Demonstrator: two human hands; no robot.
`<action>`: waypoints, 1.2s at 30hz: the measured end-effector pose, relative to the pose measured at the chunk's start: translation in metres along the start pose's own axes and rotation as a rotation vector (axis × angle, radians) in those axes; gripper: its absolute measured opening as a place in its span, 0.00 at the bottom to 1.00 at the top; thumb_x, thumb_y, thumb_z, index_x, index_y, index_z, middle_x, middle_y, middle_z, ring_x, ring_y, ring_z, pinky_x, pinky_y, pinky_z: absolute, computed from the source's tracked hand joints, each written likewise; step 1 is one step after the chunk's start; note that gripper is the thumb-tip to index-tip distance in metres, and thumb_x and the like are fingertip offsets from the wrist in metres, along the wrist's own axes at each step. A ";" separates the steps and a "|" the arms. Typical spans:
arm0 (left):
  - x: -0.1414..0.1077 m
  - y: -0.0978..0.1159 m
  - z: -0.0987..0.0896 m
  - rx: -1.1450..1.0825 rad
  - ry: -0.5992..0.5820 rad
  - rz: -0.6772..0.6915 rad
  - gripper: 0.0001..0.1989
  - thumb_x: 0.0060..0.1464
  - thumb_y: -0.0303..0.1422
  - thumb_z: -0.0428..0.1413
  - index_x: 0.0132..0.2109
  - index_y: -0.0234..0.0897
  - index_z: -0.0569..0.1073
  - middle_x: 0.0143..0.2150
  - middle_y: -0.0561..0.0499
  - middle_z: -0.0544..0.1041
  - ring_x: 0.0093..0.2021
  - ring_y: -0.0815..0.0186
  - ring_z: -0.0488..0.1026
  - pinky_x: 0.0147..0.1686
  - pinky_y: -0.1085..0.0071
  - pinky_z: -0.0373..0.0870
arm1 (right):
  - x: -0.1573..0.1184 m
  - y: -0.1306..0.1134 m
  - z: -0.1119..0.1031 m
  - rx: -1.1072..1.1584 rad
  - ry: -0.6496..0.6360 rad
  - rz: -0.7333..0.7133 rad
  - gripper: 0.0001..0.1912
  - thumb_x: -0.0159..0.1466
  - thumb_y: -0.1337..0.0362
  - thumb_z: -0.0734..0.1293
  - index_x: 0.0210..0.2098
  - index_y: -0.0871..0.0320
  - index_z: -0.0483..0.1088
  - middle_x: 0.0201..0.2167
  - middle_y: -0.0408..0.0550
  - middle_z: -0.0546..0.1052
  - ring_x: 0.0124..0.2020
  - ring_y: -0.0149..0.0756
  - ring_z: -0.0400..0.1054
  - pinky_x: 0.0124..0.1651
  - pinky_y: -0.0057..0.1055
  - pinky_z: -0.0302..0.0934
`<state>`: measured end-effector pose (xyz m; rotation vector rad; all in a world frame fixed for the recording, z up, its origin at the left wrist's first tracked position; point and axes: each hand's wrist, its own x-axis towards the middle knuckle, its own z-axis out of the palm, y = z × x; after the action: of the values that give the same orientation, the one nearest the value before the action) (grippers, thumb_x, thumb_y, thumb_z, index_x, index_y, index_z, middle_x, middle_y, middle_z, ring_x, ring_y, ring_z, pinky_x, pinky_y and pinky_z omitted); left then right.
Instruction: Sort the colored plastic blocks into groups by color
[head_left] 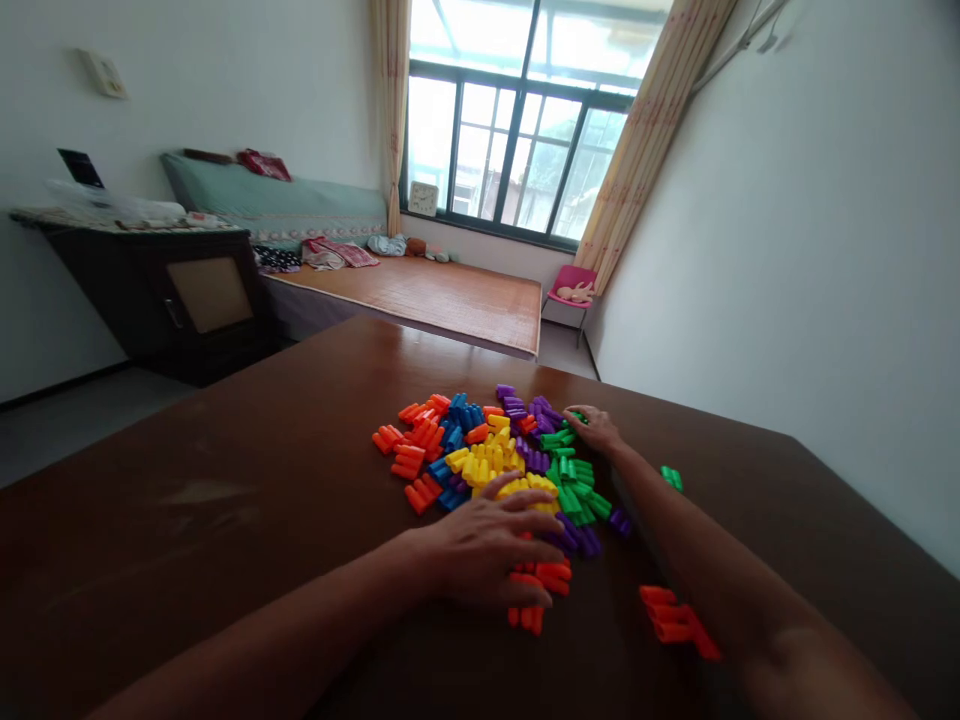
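Observation:
A pile of plastic building blocks shaped like joined tubes lies on the brown table. My left hand (491, 545) is spread palm down at the pile's near side, over yellow blocks (487, 460) and orange-red blocks (551, 575); what lies beneath the palm is hidden. At the far right of the pile, my right hand (595, 430) has its fingers curled on a green block (576, 418), partly covered by them. Beside it are more green blocks (576, 490) and purple blocks (544, 412). Blue blocks (461, 420) and orange blocks (409, 460) make up the left side.
Apart from the pile, a green block (671, 478) and an orange-red cluster (675, 620) lie near my right forearm. The glossy table (262, 430) reaches toward a bed (457, 300) with a mat. A dark cabinet (150, 290) stands left, a pink chair (574, 280) by the window.

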<state>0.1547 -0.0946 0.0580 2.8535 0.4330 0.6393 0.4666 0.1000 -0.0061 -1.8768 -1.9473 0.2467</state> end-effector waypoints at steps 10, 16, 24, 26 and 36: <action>-0.002 -0.005 0.026 0.039 -0.098 0.112 0.15 0.56 0.43 0.58 0.48 0.42 0.75 0.51 0.47 0.76 0.54 0.58 0.68 0.52 0.62 0.61 | -0.043 -0.097 0.015 0.357 -0.001 -0.048 0.25 0.60 0.44 0.60 0.41 0.56 0.77 0.39 0.49 0.79 0.42 0.42 0.72 0.48 0.38 0.65; -0.004 -0.031 0.014 0.277 -0.048 0.134 0.06 0.59 0.33 0.54 0.40 0.39 0.76 0.47 0.48 0.76 0.47 0.61 0.70 0.46 0.66 0.64 | -0.047 -0.167 0.014 0.643 -0.183 -0.093 0.30 0.57 0.37 0.61 0.37 0.57 0.76 0.31 0.46 0.77 0.36 0.39 0.70 0.41 0.37 0.67; -0.015 -0.061 -0.011 0.487 0.105 -0.113 0.06 0.61 0.31 0.53 0.40 0.38 0.75 0.41 0.48 0.78 0.47 0.60 0.70 0.46 0.64 0.62 | -0.068 -0.226 -0.020 0.947 -0.323 -0.164 0.31 0.60 0.38 0.61 0.50 0.52 0.73 0.48 0.52 0.77 0.51 0.45 0.69 0.52 0.44 0.65; -0.021 -0.069 -0.023 0.506 0.185 -0.254 0.07 0.60 0.31 0.53 0.42 0.39 0.75 0.42 0.47 0.78 0.48 0.60 0.70 0.47 0.63 0.62 | -0.078 -0.212 -0.038 0.864 -0.265 -0.173 0.31 0.60 0.38 0.61 0.51 0.53 0.73 0.52 0.53 0.75 0.54 0.47 0.68 0.54 0.46 0.64; -0.091 -0.161 -0.043 0.293 0.532 -1.045 0.15 0.61 0.33 0.47 0.45 0.40 0.78 0.49 0.47 0.78 0.51 0.59 0.72 0.50 0.66 0.66 | -0.220 0.043 -0.130 0.033 -0.163 0.119 0.50 0.50 0.39 0.68 0.66 0.55 0.57 0.65 0.58 0.62 0.64 0.55 0.56 0.63 0.47 0.55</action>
<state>0.0186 0.0333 0.0225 2.1125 2.0099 1.0969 0.5593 -0.1342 0.0540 -2.0097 -1.9233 0.4787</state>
